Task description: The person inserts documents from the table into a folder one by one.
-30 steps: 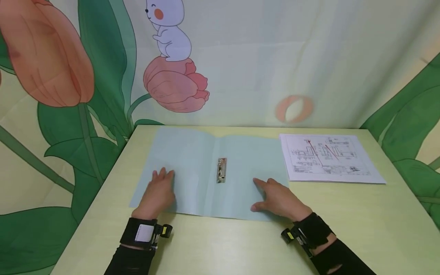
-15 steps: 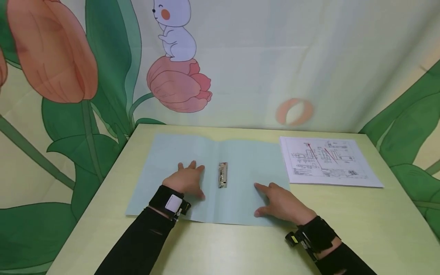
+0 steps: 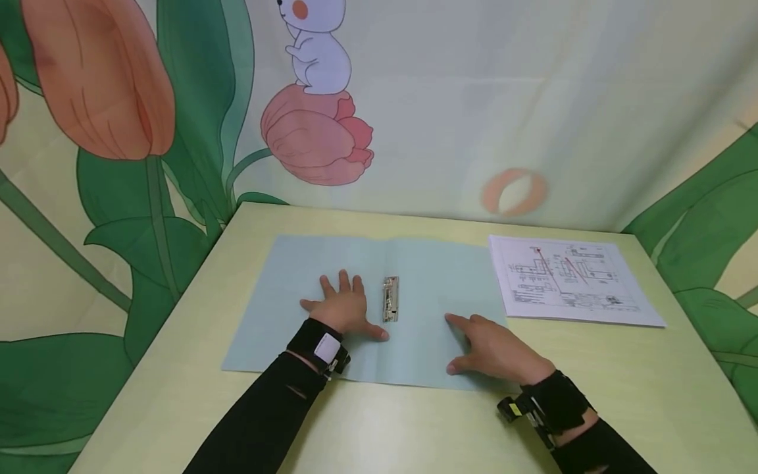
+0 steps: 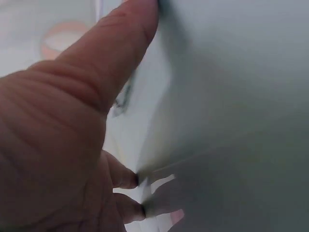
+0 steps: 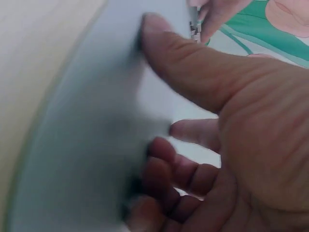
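The fingers of the left hand (image 3: 342, 311) are lying spread on the left half of the folder (image 3: 284, 263), the thumb pointing right, just near of the metal clip (image 3: 390, 299). The forefinger and thumb of the right hand (image 3: 494, 349) are standing apart on the right half, the other fingers curling loosely; neither hand is pinching anything. Blurred wrist views are leaving the finger pressure uncertain.

Opening appears complete: the folder is lying open, and smoothing seems to be in progress. Filing appears undone: the stack of sheets (image 3: 568, 283) is lying at the far right, beside the folder. A pale table (image 3: 414, 428) is supporting everything; beyond, a printed curtain (image 3: 444, 99) is hanging.
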Tool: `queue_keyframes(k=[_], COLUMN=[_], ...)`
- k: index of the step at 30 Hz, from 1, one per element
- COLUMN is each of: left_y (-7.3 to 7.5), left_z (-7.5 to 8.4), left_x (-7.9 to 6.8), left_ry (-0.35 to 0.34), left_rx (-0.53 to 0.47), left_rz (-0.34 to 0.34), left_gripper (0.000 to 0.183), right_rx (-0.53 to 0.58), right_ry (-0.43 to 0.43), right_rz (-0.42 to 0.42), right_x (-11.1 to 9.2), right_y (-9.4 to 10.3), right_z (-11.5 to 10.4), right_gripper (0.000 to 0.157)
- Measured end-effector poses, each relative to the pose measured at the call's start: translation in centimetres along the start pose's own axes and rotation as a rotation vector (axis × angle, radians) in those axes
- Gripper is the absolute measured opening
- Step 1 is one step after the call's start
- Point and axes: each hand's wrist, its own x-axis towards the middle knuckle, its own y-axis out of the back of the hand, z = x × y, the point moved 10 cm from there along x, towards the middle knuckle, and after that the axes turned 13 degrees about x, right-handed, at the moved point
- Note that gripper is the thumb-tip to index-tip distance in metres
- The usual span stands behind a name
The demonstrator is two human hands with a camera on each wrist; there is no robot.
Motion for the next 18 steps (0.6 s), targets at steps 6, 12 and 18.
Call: queue_keyframes(k=[6, 12, 18], left_y=[-0.7, -0.3, -0.5], left_z=[0.5, 1.2, 1.0], left_x=[0.1, 0.4, 0.3], left_ry=[0.036, 0.012, -0.005], left_rx=[0.030, 0.074, 0.075], left_rz=[-0.037, -0.038, -0.019], left_gripper=[0.138, 0.136, 0.139], right_rx=[0.059, 0.129, 0.118], right_ry=[0.017, 0.016, 0.009], right_rz=[0.043, 0.137, 0.199], right_x=[2.8, 6.7, 8.1], right_y=[-0.1, -0.5, -1.8], right_z=[-2.4, -4.6, -5.6], right_gripper=[0.080, 0.075, 0.084])
